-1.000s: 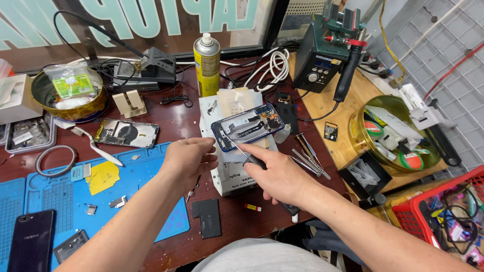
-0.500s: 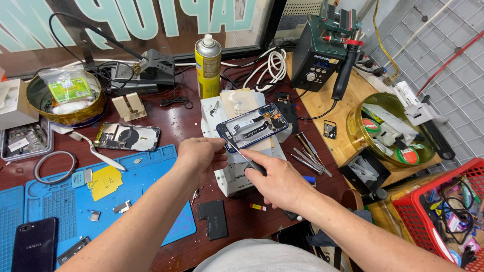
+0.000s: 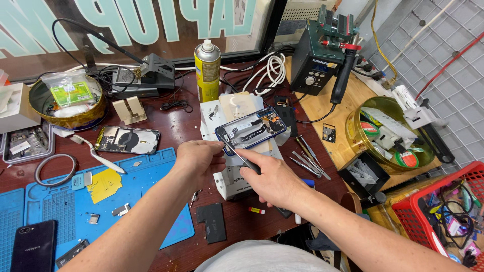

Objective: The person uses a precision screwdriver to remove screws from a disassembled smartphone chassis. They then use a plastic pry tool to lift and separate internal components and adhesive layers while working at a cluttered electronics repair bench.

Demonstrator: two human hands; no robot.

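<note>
An opened phone frame with a blue rim (image 3: 250,130) lies tilted on top of a white box-shaped heating unit (image 3: 228,177). My left hand (image 3: 197,160) pinches the frame's near left corner. My right hand (image 3: 272,180) grips a thin dark pry tool (image 3: 241,157), whose tip rests at the frame's lower left edge beside my left fingers. The tool's rear end is hidden under my palm.
A blue work mat (image 3: 75,201) with small parts and a yellow piece lies left. Another opened phone (image 3: 127,140), a black phone (image 3: 34,247), a yellow spray can (image 3: 207,71), tweezers (image 3: 310,160), a soldering station (image 3: 318,64), a brass bowl (image 3: 388,133) and a red basket (image 3: 443,221) surround it.
The view has drifted slightly. My left hand has closed in on the frame's corner, and the tool tip has moved up against the frame's edge.
</note>
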